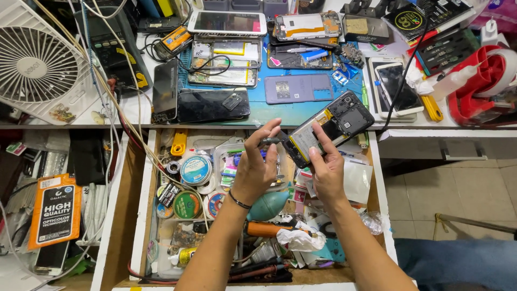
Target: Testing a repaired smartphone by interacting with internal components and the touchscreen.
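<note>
While our right hand (327,164) grips the opened phone (328,134) by its edges, our left hand (257,167) pinches a small tool (271,141); fragile, we judge

The scene is bright and evenly lit from above, with only soft shadows inside the open wooden drawer (141,215). Glare lies on the white-framed phone screen (226,22) at the desk's far edge. Straight lines bend near the corners. The picture is mostly sharp.
</note>
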